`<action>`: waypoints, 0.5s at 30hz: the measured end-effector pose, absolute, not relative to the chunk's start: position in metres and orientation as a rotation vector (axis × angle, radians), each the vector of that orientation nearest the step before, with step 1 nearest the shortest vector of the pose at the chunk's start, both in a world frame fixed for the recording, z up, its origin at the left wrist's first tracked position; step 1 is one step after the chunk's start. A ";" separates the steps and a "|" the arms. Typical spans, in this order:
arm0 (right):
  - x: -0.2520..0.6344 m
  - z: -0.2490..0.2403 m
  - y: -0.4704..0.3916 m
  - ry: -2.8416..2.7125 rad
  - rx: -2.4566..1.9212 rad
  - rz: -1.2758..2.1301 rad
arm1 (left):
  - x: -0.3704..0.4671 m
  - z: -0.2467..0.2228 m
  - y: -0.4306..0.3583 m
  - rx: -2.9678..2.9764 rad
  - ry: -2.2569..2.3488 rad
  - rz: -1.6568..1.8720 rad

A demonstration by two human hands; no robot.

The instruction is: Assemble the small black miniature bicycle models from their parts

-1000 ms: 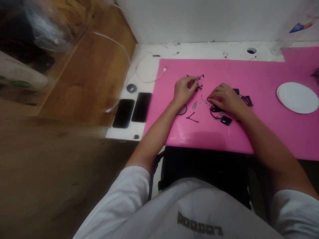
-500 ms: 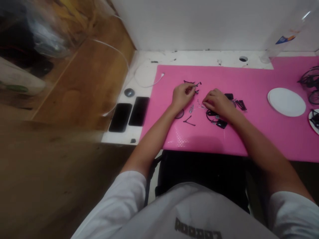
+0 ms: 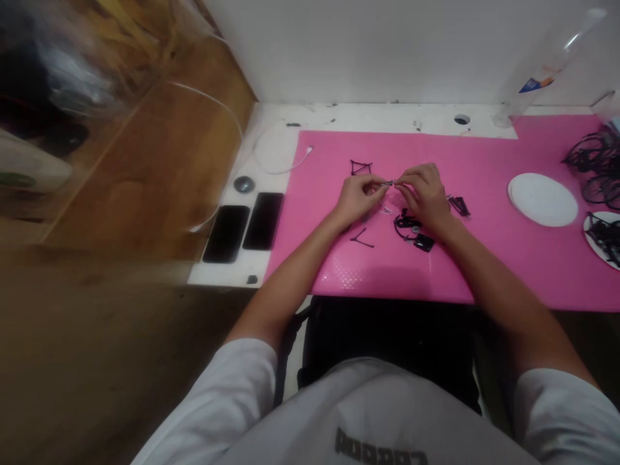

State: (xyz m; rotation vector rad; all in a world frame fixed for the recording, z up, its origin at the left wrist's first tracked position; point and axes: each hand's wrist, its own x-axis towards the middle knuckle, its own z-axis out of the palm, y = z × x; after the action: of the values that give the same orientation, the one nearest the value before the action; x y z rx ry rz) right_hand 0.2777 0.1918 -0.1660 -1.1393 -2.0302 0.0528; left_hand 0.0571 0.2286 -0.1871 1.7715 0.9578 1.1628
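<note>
My left hand (image 3: 357,196) is closed in a pinch on a small dark miniature bicycle part (image 3: 388,183) above the pink mat. My right hand (image 3: 427,196) meets it from the right, its thumb and fingertips pinched at the part's other end; whatever it grips is too small to make out. A black miniature bicycle frame (image 3: 361,168) lies just beyond the left hand. Below the hands are a thin silver piece (image 3: 386,210), a V-shaped black piece (image 3: 361,239) and a cluster of black parts (image 3: 423,243). More black pieces (image 3: 459,205) lie beside the right hand.
Right on the pink mat (image 3: 489,258) lies a white plate (image 3: 542,200). Black miniature bicycles (image 3: 598,165) and a plate of black parts (image 3: 605,239) stand farther right. Two phones (image 3: 227,234), a white cable (image 3: 290,172) and a clear bottle (image 3: 542,77) are around the edges.
My right hand has risen from the silver pieces to the left hand, and their fingertips now meet at the small part. The left hand has shifted slightly, uncovering the black frame.
</note>
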 end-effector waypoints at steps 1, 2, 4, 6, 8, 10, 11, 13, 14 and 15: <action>0.277 -0.168 0.192 -2.018 -1.124 0.045 | 0.058 -0.186 0.227 1.758 0.943 1.145; 0.277 -0.169 0.193 -2.015 -1.115 0.045 | 0.059 -0.186 0.226 1.744 0.936 1.128; 0.276 -0.172 0.194 -2.012 -1.107 0.053 | 0.060 -0.184 0.223 1.716 0.936 1.095; 0.277 -0.174 0.196 -2.008 -1.102 0.071 | 0.061 -0.182 0.222 1.688 0.940 1.073; 0.277 -0.176 0.197 -1.998 -1.089 0.088 | 0.061 -0.181 0.220 1.672 0.930 1.061; 0.278 -0.177 0.199 -1.989 -1.080 0.102 | 0.062 -0.180 0.219 1.665 0.916 1.066; 0.278 -0.177 0.199 -1.985 -1.076 0.106 | 0.062 -0.180 0.218 1.663 0.910 1.070; 0.278 -0.178 0.200 -1.981 -1.074 0.113 | 0.062 -0.179 0.217 1.658 0.898 1.074; 0.278 -0.177 0.200 -1.982 -1.074 0.119 | 0.062 -0.179 0.217 1.654 0.891 1.073; 0.278 -0.177 0.200 -1.984 -1.076 0.125 | 0.062 -0.179 0.216 1.648 0.880 1.070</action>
State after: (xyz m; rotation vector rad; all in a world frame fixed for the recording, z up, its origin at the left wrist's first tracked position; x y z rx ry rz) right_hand 0.2784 0.1999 -0.1770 -1.0760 -1.9840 0.1249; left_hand 0.0622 0.2162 -0.1785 1.6479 0.8804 1.0698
